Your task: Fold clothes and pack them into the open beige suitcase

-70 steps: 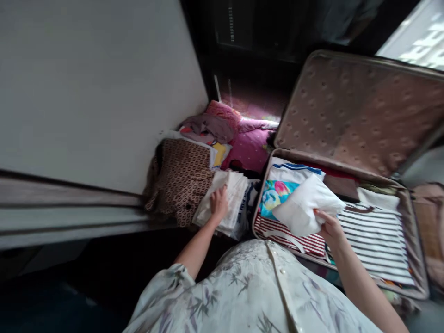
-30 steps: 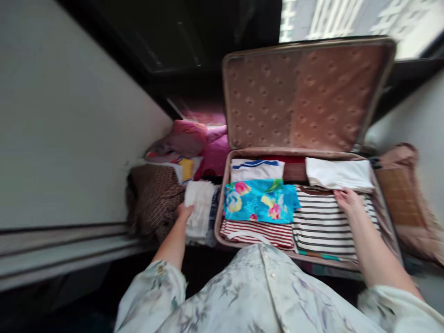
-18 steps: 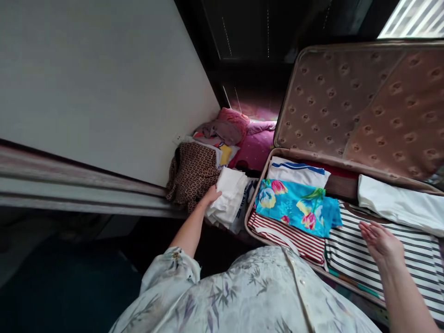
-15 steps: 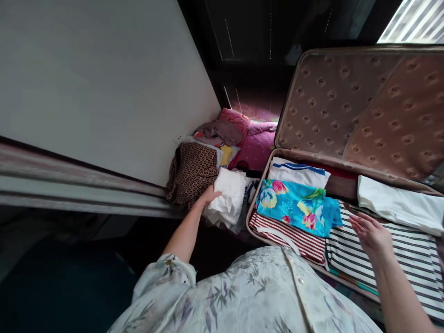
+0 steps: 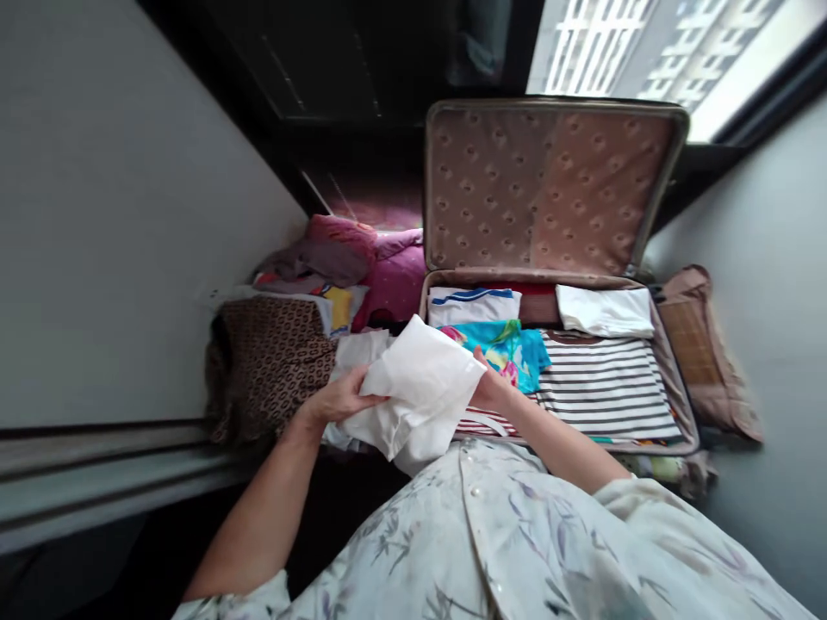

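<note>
White cloth (image 5: 417, 400) covers most of the right hand (image 5: 492, 389) and the left hand (image 5: 336, 400) fingertips. Floral garment (image 5: 510, 344) partly hidden behind the cloth. Suitcase (image 5: 672, 387) lower edge blocked by the person's shirt. Clothes pile (image 5: 310, 275) at centre left too blurred to sort.

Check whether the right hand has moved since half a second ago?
Yes. The right hand left the striped shirt, crossing leftward to the open brown suitcase's near-left corner, gripping the white folded cloth.
</note>
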Demonstrator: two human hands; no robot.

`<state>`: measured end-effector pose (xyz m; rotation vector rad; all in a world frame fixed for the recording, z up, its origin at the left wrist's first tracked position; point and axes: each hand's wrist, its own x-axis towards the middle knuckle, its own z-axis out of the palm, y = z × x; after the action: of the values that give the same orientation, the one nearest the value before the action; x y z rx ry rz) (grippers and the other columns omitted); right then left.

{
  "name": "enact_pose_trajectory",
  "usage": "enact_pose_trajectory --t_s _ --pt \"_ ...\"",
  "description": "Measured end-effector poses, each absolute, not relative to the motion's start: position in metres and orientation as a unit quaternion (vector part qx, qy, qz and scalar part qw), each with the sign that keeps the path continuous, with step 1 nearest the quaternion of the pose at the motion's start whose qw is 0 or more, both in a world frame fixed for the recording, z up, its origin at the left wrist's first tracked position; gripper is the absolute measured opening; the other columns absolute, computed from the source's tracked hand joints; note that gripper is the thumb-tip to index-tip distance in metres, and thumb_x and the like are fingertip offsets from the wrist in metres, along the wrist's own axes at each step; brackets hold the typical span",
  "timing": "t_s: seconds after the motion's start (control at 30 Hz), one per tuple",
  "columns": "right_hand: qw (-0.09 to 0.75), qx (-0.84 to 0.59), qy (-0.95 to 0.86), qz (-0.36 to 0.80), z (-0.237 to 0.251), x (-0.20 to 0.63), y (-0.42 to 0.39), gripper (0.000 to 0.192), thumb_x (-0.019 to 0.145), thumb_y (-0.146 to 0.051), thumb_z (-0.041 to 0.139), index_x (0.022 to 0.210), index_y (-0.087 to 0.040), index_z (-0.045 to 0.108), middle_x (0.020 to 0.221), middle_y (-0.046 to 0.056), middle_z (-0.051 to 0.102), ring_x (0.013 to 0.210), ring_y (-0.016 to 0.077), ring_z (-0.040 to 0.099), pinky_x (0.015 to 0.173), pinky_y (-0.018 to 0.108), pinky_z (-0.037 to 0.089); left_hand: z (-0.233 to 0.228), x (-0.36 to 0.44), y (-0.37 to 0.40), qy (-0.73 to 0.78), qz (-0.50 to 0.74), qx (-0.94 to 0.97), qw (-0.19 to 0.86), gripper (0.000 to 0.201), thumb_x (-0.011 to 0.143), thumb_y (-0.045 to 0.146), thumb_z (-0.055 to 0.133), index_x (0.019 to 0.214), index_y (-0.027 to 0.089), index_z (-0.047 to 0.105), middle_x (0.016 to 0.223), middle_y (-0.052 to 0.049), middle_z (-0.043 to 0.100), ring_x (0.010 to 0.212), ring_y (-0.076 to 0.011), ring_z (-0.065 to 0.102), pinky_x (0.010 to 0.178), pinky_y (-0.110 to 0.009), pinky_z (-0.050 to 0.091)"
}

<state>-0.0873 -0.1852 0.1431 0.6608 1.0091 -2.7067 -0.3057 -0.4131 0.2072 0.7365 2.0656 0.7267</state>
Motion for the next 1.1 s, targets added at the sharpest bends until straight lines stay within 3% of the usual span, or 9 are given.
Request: enact_pose_trajectory --t_s 0.07,0.17,0.3,0.43,0.63,0.77,0.93,1.03,1.1 --pt "0.084 0.21 0.342 -0.912 0.141 -0.076 -0.177 0.08 0.056 -0.087 0.072 0.103 -0.021 0.072 0.101 0.01 0.076 0.11 0.0356 0.067 0.089 0.048 0.054 0.197 -0.297 -0.386 0.772 0.298 0.316 0.463 0.065 0.058 0.049 0.084 0.112 0.015 0.072 0.109 -0.008 0.077 0.103 -0.03 0.068 0.091 -0.034 0.057" --pt "0.036 0.212 0.439 -0.872 0.135 -0.05 -0.16 0.068 0.052 -0.057 0.09 0.107 -0.022 0.071 0.1 0.004 0.075 0.101 0.028 0.068 0.089 0.04 0.054 0.185 -0.287 -0.353 0.726 0.303 0.35 0.509 0.064 0.062 0.048 0.081 0.114 0.013 0.071 0.112 -0.009 0.076 0.106 -0.0303 0.067 0.092 -0.034 0.056" --pt "-0.047 0.272 0.553 -0.786 0.126 -0.021 -0.145 0.039 0.058 -0.027 0.08 0.096 -0.021 0.072 0.088 -0.002 0.073 0.085 0.0199 0.064 0.08 0.032 0.052 0.179 -0.277 -0.308 0.666 0.289 0.407 0.554 0.06 0.067 0.046 0.076 0.114 0.01 0.07 0.112 -0.009 0.076 0.105 -0.0285 0.066 0.093 -0.034 0.055" --pt "-0.139 0.354 0.514 -0.769 0.119 0.011 -0.129 0.035 0.059 -0.025 0.073 0.093 -0.019 0.071 0.082 -0.002 0.072 0.076 0.0184 0.062 0.073 0.031 0.051 0.178 -0.26 -0.247 0.61 0.277 0.462 0.581 0.057 0.068 0.039 0.074 0.116 0.009 0.069 0.113 -0.009 0.075 0.105 -0.0285 0.066 0.092 -0.033 0.054" --pt "-0.291 0.456 0.427 -0.725 0.107 0.094 -0.079 0.043 0.053 -0.028 0.082 0.092 -0.018 0.069 0.079 0.0 0.074 0.07 0.0175 0.064 0.07 0.03 0.051 0.176 -0.2 -0.111 0.475 0.229 0.61 0.592 0.054 0.068 0.026 0.067 0.12 0.011 0.069 0.11 -0.007 0.075 0.1 -0.0266 0.066 0.087 -0.03 0.054" --pt "-0.375 0.499 0.42 -0.659 0.097 0.15 -0.02 0.05 0.054 -0.032 0.081 0.1 -0.021 0.066 0.089 0.002 0.075 0.081 0.0203 0.068 0.078 0.034 0.055 0.168 -0.144 -0.009 0.553 0.193 0.683 0.436 0.06 0.073 0.027 0.072 0.13 0.012 0.063 0.121 -0.01 0.071 0.111 -0.0292 0.063 0.091 -0.032 0.053" --pt "-0.313 0.629 0.552 -0.45 0.082 0.211 0.039 0.051 0.062 -0.032 0.069 0.111 -0.015 0.065 0.104 0.013 0.072 0.101 0.0302 0.066 0.097 0.048 0.051 0.139 -0.075 0.054 0.644 0.168 0.685 0.298 0.062 0.087 0.026 0.068 0.145 0.01 0.05 0.154 -0.025 0.045 0.145 -0.0374 0.037 0.119 -0.054 0.029" --pt "-0.273 0.622 0.678 -0.281 0.075 0.227 0.045 0.065 0.079 -0.032 0.06 0.139 -0.007 0.055 0.135 0.023 0.061 0.127 0.0348 0.054 0.114 0.053 0.038 0.109 -0.048 0.049 0.662 0.101 0.708 0.227 0.07 0.091 0.032 0.068 0.154 0.013 0.042 0.168 -0.024 0.023 0.156 -0.0431 0.012 0.121 -0.069 0.01" --pt "-0.243 0.577 0.754 -0.198 0.072 0.222 0.045 0.067 0.091 -0.035 0.051 0.151 -0.006 0.045 0.154 0.025 0.045 0.143 0.0353 0.04 0.12 0.053 0.03 0.087 -0.039 0.041 0.663 0.048 0.73 0.159 0.075 0.095 0.042 0.064 0.16 0.018 0.036 0.172 -0.018 0.012 0.158 -0.0427 0.0 0.121 -0.071 0.003"
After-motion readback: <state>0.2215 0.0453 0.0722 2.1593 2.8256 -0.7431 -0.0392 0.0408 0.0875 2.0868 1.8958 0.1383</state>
